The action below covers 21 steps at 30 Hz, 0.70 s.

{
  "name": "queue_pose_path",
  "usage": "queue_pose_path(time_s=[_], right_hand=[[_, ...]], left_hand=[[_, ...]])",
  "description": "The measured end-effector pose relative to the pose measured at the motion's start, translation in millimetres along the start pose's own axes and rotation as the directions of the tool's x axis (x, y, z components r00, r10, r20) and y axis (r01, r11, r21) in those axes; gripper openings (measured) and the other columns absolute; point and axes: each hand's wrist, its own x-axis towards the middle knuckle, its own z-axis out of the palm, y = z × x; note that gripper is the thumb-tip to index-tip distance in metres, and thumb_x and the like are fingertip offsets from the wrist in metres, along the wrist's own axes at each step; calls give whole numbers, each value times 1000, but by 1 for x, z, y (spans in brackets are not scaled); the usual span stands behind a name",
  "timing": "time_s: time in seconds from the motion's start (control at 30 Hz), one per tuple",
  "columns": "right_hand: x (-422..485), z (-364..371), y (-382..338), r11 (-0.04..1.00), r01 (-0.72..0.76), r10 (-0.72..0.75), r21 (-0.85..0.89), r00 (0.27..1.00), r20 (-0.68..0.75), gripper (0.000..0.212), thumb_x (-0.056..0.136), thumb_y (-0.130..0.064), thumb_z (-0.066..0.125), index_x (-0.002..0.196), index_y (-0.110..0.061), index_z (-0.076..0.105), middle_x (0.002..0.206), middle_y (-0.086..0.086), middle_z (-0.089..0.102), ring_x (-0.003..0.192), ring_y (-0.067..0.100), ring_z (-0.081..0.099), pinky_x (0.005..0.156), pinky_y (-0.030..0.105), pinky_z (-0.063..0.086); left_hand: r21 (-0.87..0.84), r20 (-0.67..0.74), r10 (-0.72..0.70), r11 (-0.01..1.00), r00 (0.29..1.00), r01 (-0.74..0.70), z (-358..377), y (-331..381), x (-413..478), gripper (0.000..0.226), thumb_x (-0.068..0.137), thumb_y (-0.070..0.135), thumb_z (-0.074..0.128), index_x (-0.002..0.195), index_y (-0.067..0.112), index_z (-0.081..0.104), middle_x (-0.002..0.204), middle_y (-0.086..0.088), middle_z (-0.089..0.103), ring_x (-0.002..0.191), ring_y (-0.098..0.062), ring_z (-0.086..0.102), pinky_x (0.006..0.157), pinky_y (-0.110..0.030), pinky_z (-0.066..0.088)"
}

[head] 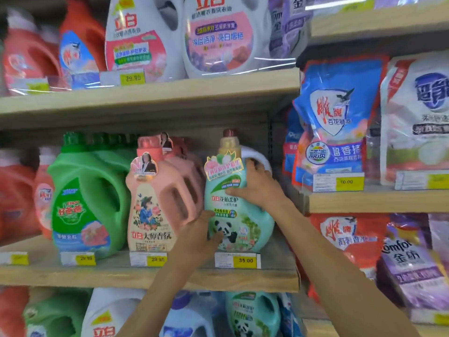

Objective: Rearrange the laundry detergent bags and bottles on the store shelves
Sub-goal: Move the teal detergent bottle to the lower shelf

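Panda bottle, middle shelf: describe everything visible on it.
The panda bottle is teal plastic with a gold neck, a dark red cap and a panda label. It stands upright at the right end of the shelf, above the 35.00 tag, beside the pink bottle. The left hand grips its lower left edge; the right hand holds its upper right.

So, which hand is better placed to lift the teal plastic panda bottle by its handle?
Right. The right hand sits at the handle of the teal plastic panda bottle; the left hand holds its lower side.
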Motion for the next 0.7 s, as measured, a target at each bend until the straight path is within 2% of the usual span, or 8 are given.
queue_pose_path(time_s=[0.17,0.27,0.37,0.47,0.57,0.63,0.7], right_hand=[[11,10,6,990,15,-8,139,999,-48,100,69,-49,84,145,-15,28,143,17,38,135,37,39,105,48,41],[16,7,11,985,34,-25,171,998,-55,93,66,-46,87,137,-17,33,135,12,47,126,32,48,100,44,45],[20,-1,12,983,50,-48,178,999,-14,93,67,-39,89,138,-14,35,130,7,56,120,26,55,93,37,47],[22,-7,11,983,48,-51,178,999,7,90,65,-35,90,134,-15,36,120,1,59,114,23,58,91,35,48],[20,-15,8,986,34,-42,161,998,48,83,65,-30,91,126,-18,37,111,-2,56,110,22,58,83,29,43],[16,-23,7,993,40,-48,107,996,70,82,64,-32,91,123,-20,36,115,0,57,110,23,57,81,29,40],[8,-30,6,997,58,-62,56,996,71,91,63,-33,92,130,-17,33,124,3,58,114,25,57,84,30,41]], left_hand=[[-46,-28,-33,998,999,31,13,1,10,55,94,23,66,142,15,41,131,-9,63,117,-30,62,89,-30,46],[-118,-78,-33,993,996,24,20,-6,14,61,91,22,69,143,19,37,131,-7,64,115,-29,64,94,-36,51],[-178,-126,-25,984,992,2,26,-16,18,76,88,25,70,150,23,27,128,-5,66,114,-27,66,94,-42,54],[-214,-132,5,976,991,-33,30,-22,21,89,84,35,69,155,25,16,136,-2,62,119,-26,65,97,-45,53],[-223,-101,9,974,995,-31,36,-29,28,106,77,58,65,156,29,1,146,0,53,123,-24,61,100,-47,51],[-233,-132,49,969,990,-79,42,-32,33,111,71,69,65,154,37,1,154,5,42,130,-18,55,103,-48,49],[-286,-166,85,949,982,-130,46,-35,37,114,67,71,70,153,42,1,160,5,30,137,-11,47,108,-47,47]])
